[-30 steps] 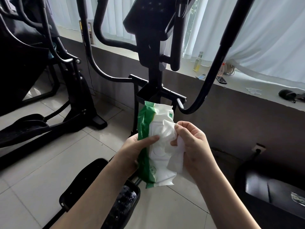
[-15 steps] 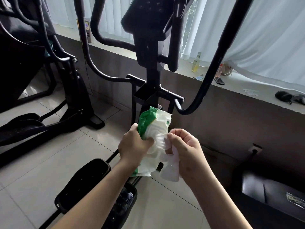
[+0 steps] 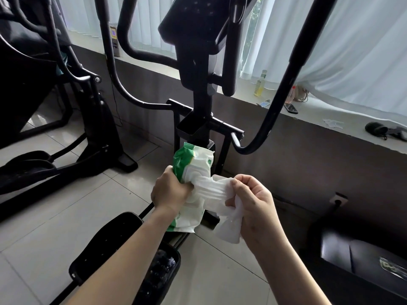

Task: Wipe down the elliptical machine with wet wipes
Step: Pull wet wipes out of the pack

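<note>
Left hand grips wipe pack; right hand pinches wipe (stretched taut), elliptical post behind.

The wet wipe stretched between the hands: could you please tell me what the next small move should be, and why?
Probably draw the right hand away from the pack while the left hand grips the pack firmly. The wipe is stretched between them, and its end at the pack does not look free of the opening yet.

Two hands, one pack, one wipe; two ellipticals, 12 and 9 o'clock; two bottles, 2 o'clock.
</note>
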